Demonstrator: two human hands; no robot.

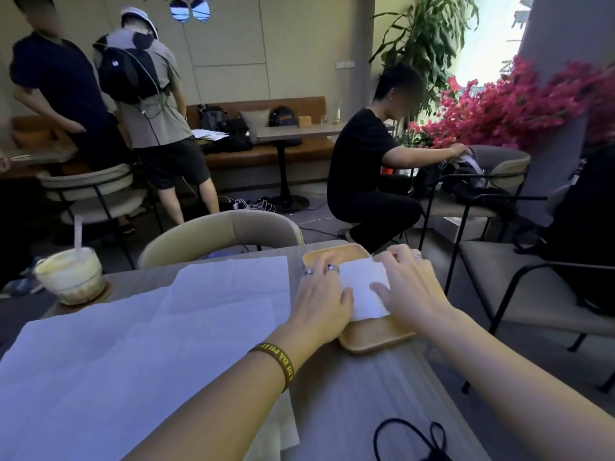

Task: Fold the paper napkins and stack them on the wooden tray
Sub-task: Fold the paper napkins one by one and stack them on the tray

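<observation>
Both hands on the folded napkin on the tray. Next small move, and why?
Probably lift the left hand and right hand off and reach for an unfolded white paper napkin: the folded white paper napkin already lies flat on the rectangular wooden tray, and unfolded sheets wait beside it.

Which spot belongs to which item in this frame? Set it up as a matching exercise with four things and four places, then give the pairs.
Things:
1. folded napkin
2. unfolded napkins
3. drink cup
4. black cord

Places:
A. at the near edge of the table
B. on the wooden tray, under the left hand and right hand
C. on a coaster, far left
D. spread flat, left of the tray

Pairs: 1-B, 2-D, 3-C, 4-A.
</observation>
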